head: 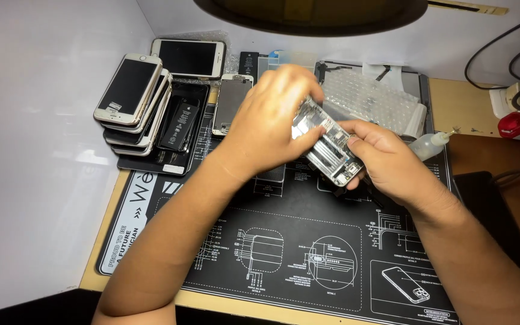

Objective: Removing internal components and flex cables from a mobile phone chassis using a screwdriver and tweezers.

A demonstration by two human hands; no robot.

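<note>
phone frame [327, 146]: bare metal shell, held just above the black mat [284, 253]
left hand [275, 117]: grip closed over its top end
right hand [392, 159]: grip clamped on its lower end
step: looks like mid-teardown, needs steady fingers
phone stack [133, 102]: left of mat

Bare metal phone housing [327, 144], matt rubbery mat [284, 241]
</note>
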